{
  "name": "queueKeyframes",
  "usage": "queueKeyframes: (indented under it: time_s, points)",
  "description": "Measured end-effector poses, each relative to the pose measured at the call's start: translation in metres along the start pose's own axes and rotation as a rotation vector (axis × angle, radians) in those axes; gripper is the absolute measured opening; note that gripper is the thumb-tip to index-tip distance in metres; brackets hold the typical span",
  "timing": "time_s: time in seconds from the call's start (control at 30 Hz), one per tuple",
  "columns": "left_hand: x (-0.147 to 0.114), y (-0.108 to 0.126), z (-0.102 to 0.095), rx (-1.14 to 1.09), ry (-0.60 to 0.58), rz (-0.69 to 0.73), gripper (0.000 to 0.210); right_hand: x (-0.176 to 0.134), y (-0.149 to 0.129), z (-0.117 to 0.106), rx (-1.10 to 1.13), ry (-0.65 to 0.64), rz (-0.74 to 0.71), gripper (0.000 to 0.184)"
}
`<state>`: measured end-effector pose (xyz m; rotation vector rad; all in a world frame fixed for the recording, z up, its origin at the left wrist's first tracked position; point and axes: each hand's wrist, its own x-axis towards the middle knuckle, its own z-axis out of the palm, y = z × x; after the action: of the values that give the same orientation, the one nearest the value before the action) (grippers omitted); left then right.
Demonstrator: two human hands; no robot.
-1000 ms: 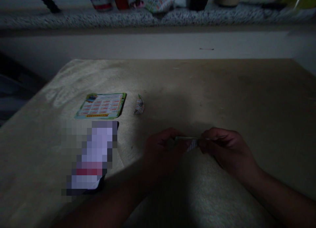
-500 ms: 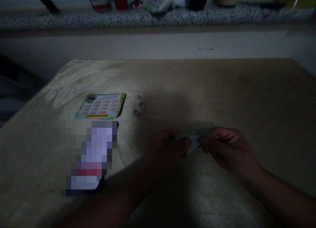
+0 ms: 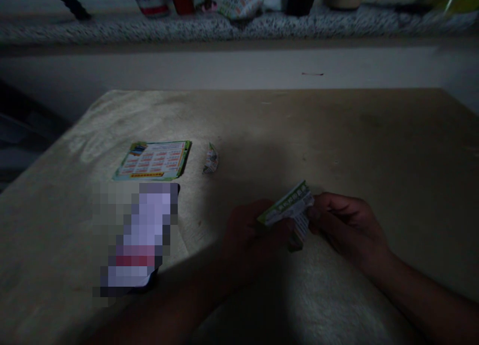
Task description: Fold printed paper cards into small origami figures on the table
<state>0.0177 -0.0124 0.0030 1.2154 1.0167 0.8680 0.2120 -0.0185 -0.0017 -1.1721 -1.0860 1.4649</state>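
A folded piece of printed paper (image 3: 294,205) with a green edge is held above the table between both hands. My left hand (image 3: 254,235) grips its left side, thumb lying over the front. At its right side, my right hand (image 3: 342,218) pinches the paper between thumb and fingers. A small folded scrap of printed paper (image 3: 211,159) lies on the table ahead of my left hand. Left of that scrap rests a stack of printed cards (image 3: 155,159) with green borders. The light is dim, so the folds are hard to make out.
A phone (image 3: 144,230), blurred over by large pixels, lies left of my left forearm. The table (image 3: 355,130) has a pale cover and meets a white wall. Above it, a speckled stone ledge (image 3: 209,31) carries a crumpled printed bag (image 3: 241,5) and several containers.
The folded paper has turned from nearly level to tilted, its right end higher, and more of its printed green-edged face shows. Both hands have shifted only slightly.
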Motion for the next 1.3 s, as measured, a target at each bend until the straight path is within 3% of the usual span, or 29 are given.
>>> queueKeyframes:
  time_s: [0.33,0.8,1.3]
  points:
    - [-0.001,-0.012,-0.001,-0.13,-0.052,0.026,0.011,-0.002,-0.006,0.002,-0.055,-0.028,-0.019,0.03]
    - [0.001,-0.007,-0.001,-0.16,-0.11,0.068,0.012,0.001,0.008,-0.011,0.07,-0.092,0.037,0.027]
    - [0.001,-0.012,-0.006,-0.259,-0.131,-0.016,0.011,0.0,-0.002,-0.001,-0.064,-0.113,-0.062,0.042]
